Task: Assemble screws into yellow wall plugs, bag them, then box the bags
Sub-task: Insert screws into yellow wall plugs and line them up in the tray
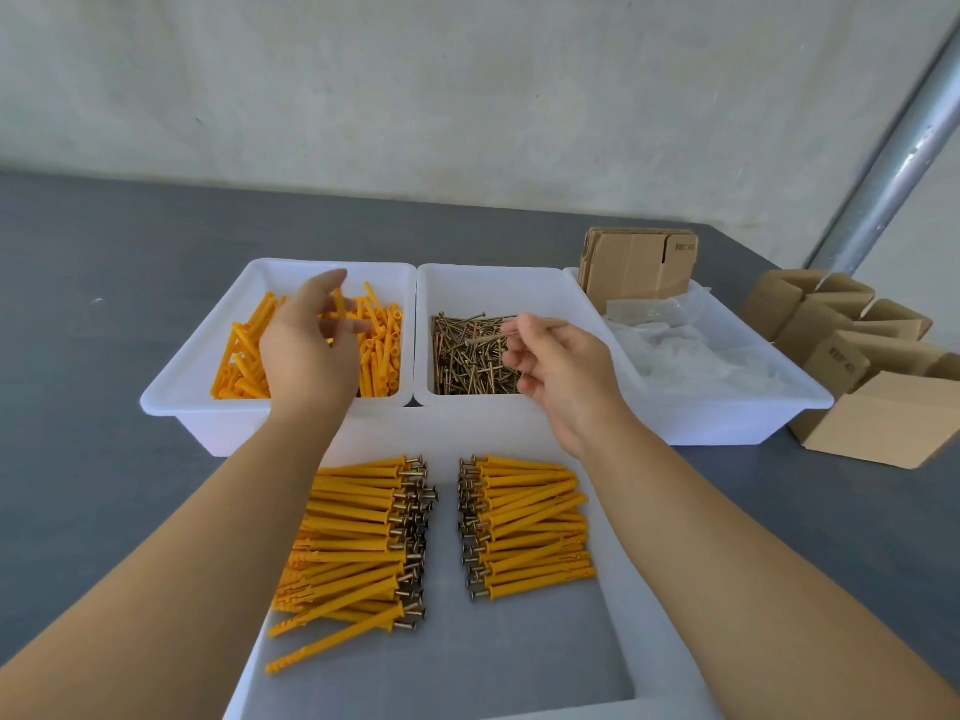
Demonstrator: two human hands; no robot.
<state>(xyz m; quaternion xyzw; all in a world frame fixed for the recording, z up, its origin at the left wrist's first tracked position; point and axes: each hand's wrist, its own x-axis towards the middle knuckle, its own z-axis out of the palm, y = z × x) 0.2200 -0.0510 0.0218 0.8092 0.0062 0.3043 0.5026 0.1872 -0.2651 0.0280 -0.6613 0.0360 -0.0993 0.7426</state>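
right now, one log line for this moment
left hand: holds plug over plug bin | right hand: pinches screw over screw bin

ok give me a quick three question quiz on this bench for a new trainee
1. True or false: the right hand pinches a screw above the tray of screws.
2. Which tray is the left hand over? A) tray of plastic bags B) tray of yellow wall plugs C) near tray with assembled plugs
3. In the two piles of assembled plugs, do the screw heads point toward the gap between the piles or away from it?

Key: 1 true; 2 B; 3 toward the gap.
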